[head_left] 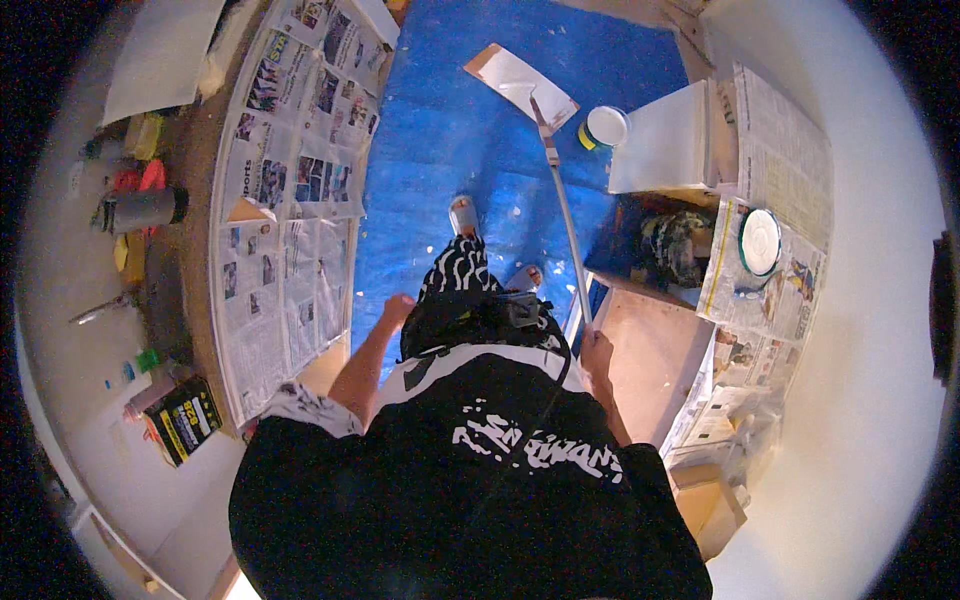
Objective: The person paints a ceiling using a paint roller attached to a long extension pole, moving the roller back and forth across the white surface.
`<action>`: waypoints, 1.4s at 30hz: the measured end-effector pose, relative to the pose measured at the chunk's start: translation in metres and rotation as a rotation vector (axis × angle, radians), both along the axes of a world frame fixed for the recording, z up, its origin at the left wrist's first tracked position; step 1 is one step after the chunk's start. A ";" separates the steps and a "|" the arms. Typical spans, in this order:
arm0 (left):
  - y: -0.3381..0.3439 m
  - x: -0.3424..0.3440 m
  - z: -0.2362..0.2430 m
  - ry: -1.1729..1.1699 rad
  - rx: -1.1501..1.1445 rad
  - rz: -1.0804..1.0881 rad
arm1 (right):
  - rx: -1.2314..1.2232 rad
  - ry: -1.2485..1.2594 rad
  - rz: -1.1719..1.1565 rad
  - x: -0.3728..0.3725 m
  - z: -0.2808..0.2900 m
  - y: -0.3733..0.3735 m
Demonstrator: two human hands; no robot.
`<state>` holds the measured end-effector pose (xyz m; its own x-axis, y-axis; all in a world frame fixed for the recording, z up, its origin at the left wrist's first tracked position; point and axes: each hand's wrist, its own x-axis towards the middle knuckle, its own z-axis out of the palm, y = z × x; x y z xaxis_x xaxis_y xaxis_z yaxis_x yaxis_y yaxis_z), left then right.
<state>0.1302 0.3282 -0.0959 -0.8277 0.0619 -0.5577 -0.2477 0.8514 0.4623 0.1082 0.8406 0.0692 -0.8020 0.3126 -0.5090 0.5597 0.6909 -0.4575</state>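
My right hand (597, 350) is closed around the lower end of a long, thin pale pole (572, 225). The pole reaches forward over the floor, and a narrow, brush-like head (543, 120) sits at its far end. That head overlaps a white-coated rectangular board (515, 78) with brown showing at its far left end; I cannot tell whether they touch. Beside the board stands a round tub (606, 127) with a white top and a yellow-green side. My left hand (399, 309) hangs near my hip with its fingers curled and nothing visible in it.
A blue sheet (425, 130) with pale flecks covers the floor. Newspaper-covered surfaces (290, 210) line both sides. On the right are a white-topped container (760, 243), a white box-like unit (665, 140) and an open wooden compartment (645, 350). Tools and a black-and-yellow box (182, 420) lie left.
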 end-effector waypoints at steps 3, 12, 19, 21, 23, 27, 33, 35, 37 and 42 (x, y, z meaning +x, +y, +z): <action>0.055 0.059 0.027 -0.212 0.188 0.305 | 0.065 0.177 0.188 -0.038 -0.011 0.025; 0.040 0.049 0.079 -0.035 0.191 0.522 | 0.088 0.189 0.241 -0.136 -0.057 0.030; 0.044 0.024 0.073 0.027 0.381 0.639 | 0.055 0.003 0.181 -0.079 -0.046 0.053; 0.040 0.027 0.068 -0.034 0.166 0.524 | 0.070 -0.017 0.181 -0.048 -0.069 0.072; 0.045 0.023 0.066 -0.125 0.061 0.491 | 0.069 -0.036 0.169 -0.026 -0.072 0.079; 0.056 0.011 0.085 -0.223 0.055 0.536 | -0.266 -0.226 -0.030 -0.013 -0.074 0.089; 0.060 0.007 0.085 -0.093 0.288 0.633 | -0.612 -0.437 -0.166 -0.058 -0.065 0.081; 0.064 -0.003 0.085 -0.025 0.316 0.609 | -0.562 -0.386 -0.109 -0.082 -0.048 0.067; 0.077 -0.016 0.094 0.029 0.131 0.456 | -0.515 -0.396 -0.042 -0.111 -0.055 0.064; 0.083 -0.044 0.107 -0.049 0.232 0.491 | -0.339 -0.234 0.003 -0.165 -0.083 0.049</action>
